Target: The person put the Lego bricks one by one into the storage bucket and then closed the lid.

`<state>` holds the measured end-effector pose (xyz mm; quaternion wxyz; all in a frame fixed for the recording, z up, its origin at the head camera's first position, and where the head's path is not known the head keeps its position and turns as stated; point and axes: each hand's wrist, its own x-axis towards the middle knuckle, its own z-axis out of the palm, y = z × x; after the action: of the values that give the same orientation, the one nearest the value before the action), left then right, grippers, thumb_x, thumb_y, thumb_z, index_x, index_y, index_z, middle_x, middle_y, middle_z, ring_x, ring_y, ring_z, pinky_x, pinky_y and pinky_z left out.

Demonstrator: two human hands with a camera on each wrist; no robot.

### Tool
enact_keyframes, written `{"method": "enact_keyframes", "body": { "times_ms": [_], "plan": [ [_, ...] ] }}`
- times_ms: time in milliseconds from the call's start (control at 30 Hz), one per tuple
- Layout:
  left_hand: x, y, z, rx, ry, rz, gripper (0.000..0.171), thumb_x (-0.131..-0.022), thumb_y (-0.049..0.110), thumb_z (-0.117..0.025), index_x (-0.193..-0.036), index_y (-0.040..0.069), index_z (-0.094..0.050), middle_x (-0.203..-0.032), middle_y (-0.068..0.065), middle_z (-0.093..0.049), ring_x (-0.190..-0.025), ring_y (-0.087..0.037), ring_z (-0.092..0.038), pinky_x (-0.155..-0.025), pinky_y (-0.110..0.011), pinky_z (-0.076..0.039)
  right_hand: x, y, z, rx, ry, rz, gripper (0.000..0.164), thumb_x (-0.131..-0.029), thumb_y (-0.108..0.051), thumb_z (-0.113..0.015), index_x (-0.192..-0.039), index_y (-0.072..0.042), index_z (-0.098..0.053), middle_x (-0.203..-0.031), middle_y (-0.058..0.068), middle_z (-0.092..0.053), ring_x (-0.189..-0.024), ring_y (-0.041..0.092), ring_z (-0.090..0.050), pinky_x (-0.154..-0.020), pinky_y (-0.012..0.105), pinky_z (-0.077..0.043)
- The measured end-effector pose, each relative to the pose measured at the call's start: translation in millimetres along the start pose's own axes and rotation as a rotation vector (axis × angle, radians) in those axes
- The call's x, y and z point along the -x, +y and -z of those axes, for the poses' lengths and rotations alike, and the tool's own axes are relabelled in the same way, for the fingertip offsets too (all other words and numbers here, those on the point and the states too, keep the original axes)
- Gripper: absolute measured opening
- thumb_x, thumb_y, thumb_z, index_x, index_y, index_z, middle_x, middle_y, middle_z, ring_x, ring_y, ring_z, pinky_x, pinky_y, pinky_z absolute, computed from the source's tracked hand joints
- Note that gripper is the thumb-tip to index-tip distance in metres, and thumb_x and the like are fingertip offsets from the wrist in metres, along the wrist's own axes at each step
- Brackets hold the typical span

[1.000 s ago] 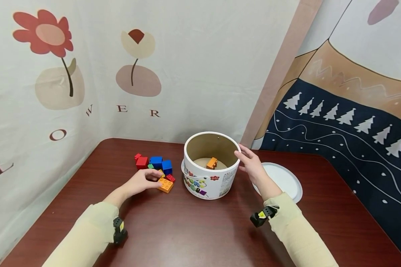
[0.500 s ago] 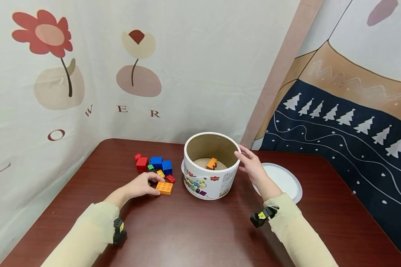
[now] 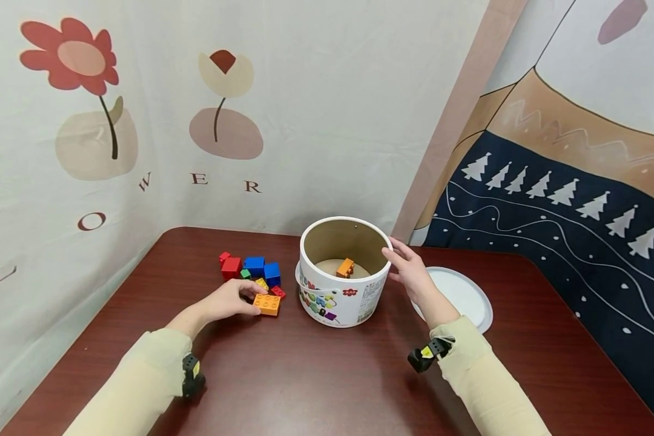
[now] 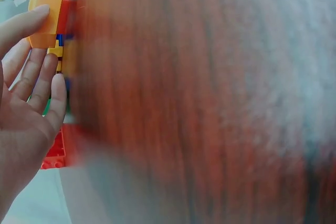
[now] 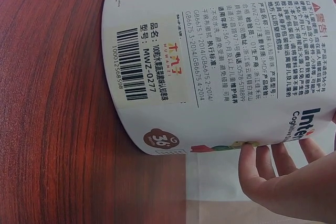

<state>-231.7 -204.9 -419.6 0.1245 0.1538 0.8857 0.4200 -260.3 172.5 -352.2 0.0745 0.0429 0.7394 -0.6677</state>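
Observation:
My left hand (image 3: 226, 301) pinches an orange toy brick (image 3: 267, 305) with studs on top. In the left wrist view the thumb lies along one side of the orange brick (image 4: 51, 9), and the other fingers spread beneath. Just beyond are a small yellow brick (image 3: 262, 283) and a small red brick (image 3: 278, 292). My right hand (image 3: 411, 272) holds the white round bucket (image 3: 340, 306) at its right side, near the rim. Fingertips press its printed wall (image 5: 210, 119) in the right wrist view. Inside the bucket lies another orange brick (image 3: 346, 267).
Behind the left hand sit blue bricks (image 3: 254, 265), a larger red brick (image 3: 231, 267) and a green brick (image 3: 245, 274). A white round lid (image 3: 463, 297) lies right of the bucket on the brown table (image 3: 316, 375). Printed curtains (image 3: 327, 109) rise behind.
The left thumb and fingers have closed on the orange brick, which has shifted slightly left. The small yellow brick shows more fully. The right hand and bucket have stayed put.

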Motion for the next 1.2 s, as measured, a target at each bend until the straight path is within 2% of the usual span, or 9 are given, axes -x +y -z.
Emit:
{"method": "enact_keyframes", "body": {
  "times_ms": [200,333,700,933,1200],
  "plan": [
    [0.2,6.0,10.7,0.028,0.017,-0.029,0.045,-0.078,0.016,-0.074,-0.116,-0.001,-0.060,-0.111,-0.019,-0.061,-0.099,-0.026,-0.056,-0.081,-0.032,-0.054,-0.6,0.1,0.3,0.009,0.001,-0.003,0.052,-0.097,-0.025,-0.050,-0.145,-0.016,-0.035,-0.149,0.014,-0.035,-0.135,0.032,-0.036,-0.107,0.050,-0.036],
    [-0.8,13.4,19.8,0.050,0.032,-0.024,0.044,-0.078,0.015,-0.074,-0.117,-0.002,-0.059,-0.112,-0.020,-0.060,-0.099,-0.026,-0.057,-0.081,-0.033,-0.055,-0.8,-0.4,-0.4,0.003,-0.006,0.005,0.052,-0.097,-0.024,-0.050,-0.145,-0.014,-0.034,-0.149,0.015,-0.035,-0.135,0.032,-0.036,-0.107,0.051,-0.035],
    [-10.8,42.3,38.8,0.016,0.076,-0.046,0.039,-0.081,0.018,-0.071,-0.115,0.001,-0.061,-0.112,-0.019,-0.062,-0.095,-0.022,-0.057,-0.077,-0.026,-0.053,-1.1,0.1,0.1,-0.001,-0.008,0.009,0.052,-0.096,-0.024,-0.051,-0.145,-0.015,-0.035,-0.148,0.015,-0.036,-0.135,0.032,-0.036,-0.107,0.050,-0.035],
    [-14.2,64.3,52.7,-0.004,0.102,-0.049,0.043,-0.084,0.024,-0.070,-0.120,0.004,-0.059,-0.118,-0.018,-0.061,-0.103,-0.026,-0.056,-0.090,-0.040,-0.051,0.0,-1.4,-0.5,-0.015,-0.017,0.019,0.052,-0.097,-0.022,-0.050,-0.145,-0.013,-0.034,-0.148,0.016,-0.035,-0.134,0.033,-0.036,-0.107,0.051,-0.035],
    [-22.3,90.1,59.6,0.040,0.105,-0.069,0.043,-0.085,0.022,-0.068,-0.123,0.006,-0.057,-0.120,-0.017,-0.060,-0.106,-0.028,-0.055,-0.087,-0.036,-0.053,1.3,-2.1,-0.4,-0.021,-0.027,0.031,0.051,-0.097,-0.020,-0.048,-0.146,-0.012,-0.033,-0.148,0.017,-0.034,-0.134,0.033,-0.035,-0.106,0.052,-0.035]
  ]
}}
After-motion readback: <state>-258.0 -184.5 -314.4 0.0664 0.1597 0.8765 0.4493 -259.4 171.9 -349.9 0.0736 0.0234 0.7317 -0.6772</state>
